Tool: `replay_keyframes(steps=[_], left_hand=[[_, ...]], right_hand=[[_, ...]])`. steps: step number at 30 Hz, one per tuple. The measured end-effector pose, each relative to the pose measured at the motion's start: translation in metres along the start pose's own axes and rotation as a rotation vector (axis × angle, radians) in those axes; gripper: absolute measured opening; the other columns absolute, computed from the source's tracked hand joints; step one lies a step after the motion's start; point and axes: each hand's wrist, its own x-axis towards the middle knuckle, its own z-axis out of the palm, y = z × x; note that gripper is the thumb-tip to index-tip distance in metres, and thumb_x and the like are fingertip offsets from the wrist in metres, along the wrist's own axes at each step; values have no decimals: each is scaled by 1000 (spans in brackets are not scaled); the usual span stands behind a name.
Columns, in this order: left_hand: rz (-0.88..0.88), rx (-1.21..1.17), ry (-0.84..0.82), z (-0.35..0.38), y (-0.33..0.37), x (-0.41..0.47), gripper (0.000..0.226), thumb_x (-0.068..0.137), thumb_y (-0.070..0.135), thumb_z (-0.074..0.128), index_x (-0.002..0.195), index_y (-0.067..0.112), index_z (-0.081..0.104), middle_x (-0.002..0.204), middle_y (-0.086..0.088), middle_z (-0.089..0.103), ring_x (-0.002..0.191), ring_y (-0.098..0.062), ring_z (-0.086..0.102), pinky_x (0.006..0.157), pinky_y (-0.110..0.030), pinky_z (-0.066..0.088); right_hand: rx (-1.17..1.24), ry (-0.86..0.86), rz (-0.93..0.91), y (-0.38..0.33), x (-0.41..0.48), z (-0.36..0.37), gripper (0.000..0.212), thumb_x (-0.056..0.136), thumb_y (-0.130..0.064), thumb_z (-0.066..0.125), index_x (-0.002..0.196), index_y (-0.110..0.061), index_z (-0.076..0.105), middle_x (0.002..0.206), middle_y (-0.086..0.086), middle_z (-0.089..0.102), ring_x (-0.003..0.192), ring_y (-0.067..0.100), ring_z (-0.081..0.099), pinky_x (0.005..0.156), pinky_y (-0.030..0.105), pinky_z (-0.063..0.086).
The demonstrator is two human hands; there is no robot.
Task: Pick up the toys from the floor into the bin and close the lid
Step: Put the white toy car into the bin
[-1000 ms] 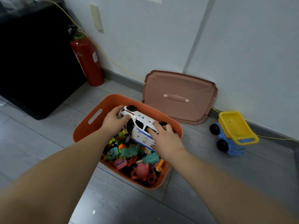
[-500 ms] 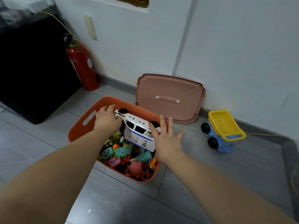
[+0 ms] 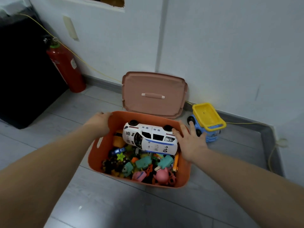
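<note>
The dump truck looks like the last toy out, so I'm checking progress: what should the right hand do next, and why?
Probably reach the open right hand to the dump truck: it sits on the floor beside the bin, while the police car already lies inside.

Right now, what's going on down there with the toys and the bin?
A person is tidying toys into the orange bin. A white police car lies on its side on the pile of small toys inside. The left hand rests on the bin's far-left rim; the right hand, fingers spread, is beside the car. The dump truck is on the floor, and the lid leans against the wall.
</note>
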Motion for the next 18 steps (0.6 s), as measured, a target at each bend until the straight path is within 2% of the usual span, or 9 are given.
replay_keyframes(steps=[2,5,7,10,12,15,18], left_hand=[[68,-9,-18,-2,25,-1,71,85,1,58,150,22,38,141,-15,48,115,-31,57,86,-36,53],[79,-44,-65,-1,52,-5,64,89,1,54,148,21,40,122,-12,54,82,-22,63,54,-25,50],[59,-84,-65,5,70,-9,54,92,10,55,145,20,44,106,-9,53,69,-21,63,47,-25,48],[46,-144,25,7,87,-12,35,95,22,57,129,15,58,107,-5,59,83,-19,60,68,-30,52],[78,-173,98,7,104,-13,29,95,23,57,123,17,61,116,-6,59,90,-18,56,77,-31,49],[157,-187,157,7,134,-15,34,95,24,56,129,21,57,131,-10,51,109,-25,56,94,-39,50],[244,-145,155,15,163,-20,42,94,27,56,136,24,52,141,-9,46,126,-28,48,106,-45,45]], right_hand=[[-55,1,7,22,-11,10,88,98,-22,53,158,-35,-9,164,3,-25,150,41,-18,108,74,23],[-76,11,17,42,-23,22,85,100,-22,50,158,-33,-10,164,4,-26,151,41,-17,109,72,26],[-62,7,26,53,-33,29,84,100,-21,50,158,-30,-10,164,5,-27,151,40,-18,109,70,28],[-16,-9,-3,61,-40,34,92,97,-32,58,158,-30,-11,163,7,-29,151,39,-19,111,69,27],[47,18,-50,71,-42,34,103,89,-55,64,158,-33,-10,164,5,-25,151,38,-16,112,70,24],[113,49,-116,88,-41,31,119,73,-81,62,157,-36,-10,166,4,-18,153,34,-12,114,72,18],[165,132,-119,103,-38,32,112,72,-90,46,157,-37,-5,167,5,-10,154,32,-7,114,72,17]])
